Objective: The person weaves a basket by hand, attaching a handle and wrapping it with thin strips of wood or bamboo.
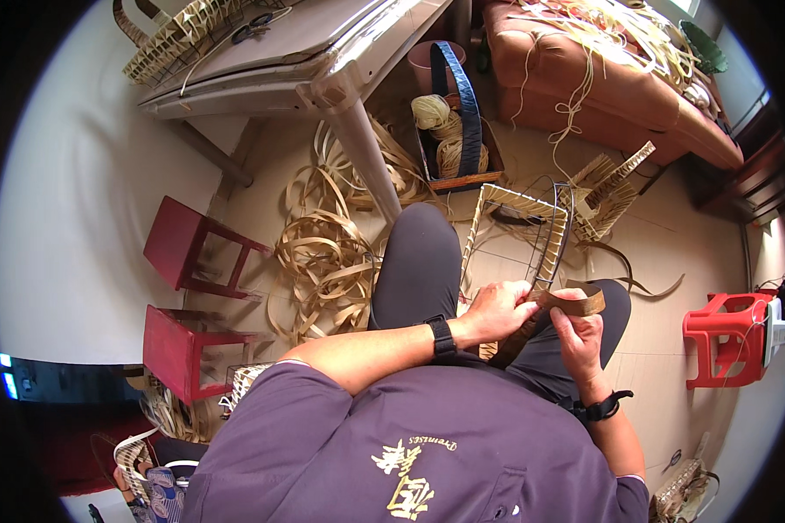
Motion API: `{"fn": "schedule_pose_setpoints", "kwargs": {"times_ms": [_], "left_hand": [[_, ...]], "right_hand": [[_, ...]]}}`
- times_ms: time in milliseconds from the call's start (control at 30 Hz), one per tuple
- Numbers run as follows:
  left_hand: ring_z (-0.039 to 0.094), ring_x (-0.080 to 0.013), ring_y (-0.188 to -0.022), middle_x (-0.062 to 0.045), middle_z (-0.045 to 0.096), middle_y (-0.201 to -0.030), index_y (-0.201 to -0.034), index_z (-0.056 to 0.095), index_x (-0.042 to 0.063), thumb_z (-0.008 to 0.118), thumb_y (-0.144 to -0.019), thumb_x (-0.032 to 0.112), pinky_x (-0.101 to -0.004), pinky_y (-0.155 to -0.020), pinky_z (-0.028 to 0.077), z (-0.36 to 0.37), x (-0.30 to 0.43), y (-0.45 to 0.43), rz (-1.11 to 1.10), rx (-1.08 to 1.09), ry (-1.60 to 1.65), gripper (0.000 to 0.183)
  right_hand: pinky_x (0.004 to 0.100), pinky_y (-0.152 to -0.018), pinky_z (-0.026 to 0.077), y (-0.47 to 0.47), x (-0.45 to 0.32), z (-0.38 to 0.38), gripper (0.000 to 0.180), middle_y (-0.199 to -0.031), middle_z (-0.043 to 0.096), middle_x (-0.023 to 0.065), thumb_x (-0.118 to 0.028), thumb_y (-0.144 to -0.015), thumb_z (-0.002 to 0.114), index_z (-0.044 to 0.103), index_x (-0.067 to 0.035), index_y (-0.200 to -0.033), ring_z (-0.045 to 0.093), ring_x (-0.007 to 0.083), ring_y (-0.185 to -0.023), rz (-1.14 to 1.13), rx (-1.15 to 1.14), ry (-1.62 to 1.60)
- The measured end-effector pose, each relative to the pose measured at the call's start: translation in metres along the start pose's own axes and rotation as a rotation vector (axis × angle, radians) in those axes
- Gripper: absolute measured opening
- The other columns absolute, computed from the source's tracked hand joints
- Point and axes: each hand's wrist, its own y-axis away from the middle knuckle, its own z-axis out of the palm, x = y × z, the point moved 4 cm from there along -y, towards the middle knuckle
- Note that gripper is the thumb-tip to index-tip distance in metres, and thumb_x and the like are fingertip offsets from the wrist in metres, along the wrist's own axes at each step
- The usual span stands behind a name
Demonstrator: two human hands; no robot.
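A wire basket frame [486, 229], its rim wrapped in pale strip, stands between my knees. My left hand [500, 308] grips a brown flat strip where it meets the near end of the frame. Just right of it, my right hand [577, 327] pinches a looped length of the same brown strip [572, 302] between thumb and fingers. More dark brown strip hangs below the hands against my lap. Part of the frame's near end is hidden behind my left hand and forearm.
Coiled tan strips [327, 242] lie on the floor at left, near a table leg [365, 147]. Beyond the frame stand a basket with yarn balls [458, 147] and a sofa [582, 98]. Red stools [176, 245] are at left, a red plastic stool [726, 340] at right. Another person's hand shows lower left.
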Motion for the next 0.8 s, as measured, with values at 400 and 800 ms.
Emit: {"fn": "schedule_pose_setpoints", "kwargs": {"times_ms": [400,800], "left_hand": [[0.065,-0.0419,-0.069,-0.025,0.062,-0.072,-0.088,0.062,0.0,0.06,-0.095,0.019,-0.0471,-0.06,0.049,0.0,0.003,-0.008,0.206,0.147,-0.112,0.021],[0.061,-0.048,-0.068,-0.027,0.059,-0.07,-0.082,0.06,-0.002,0.059,-0.097,0.021,-0.0499,-0.06,0.047,-0.009,0.015,-0.008,0.204,0.177,-0.063,0.027]], "right_hand": [[0.0318,-0.076,0.05,0.001,-0.005,0.009,0.012,-0.095,0.067,0.0113,-0.002,-0.089,0.069,0.075,0.0,-0.099,0.064,0.0214,-0.085,-0.084,0.113,0.214],[0.0389,-0.089,0.053,-0.039,-0.046,-0.01,0.03,-0.109,0.068,0.016,-0.011,-0.086,0.074,0.069,-0.003,-0.115,0.066,0.0337,-0.101,-0.16,0.11,0.567]]}}
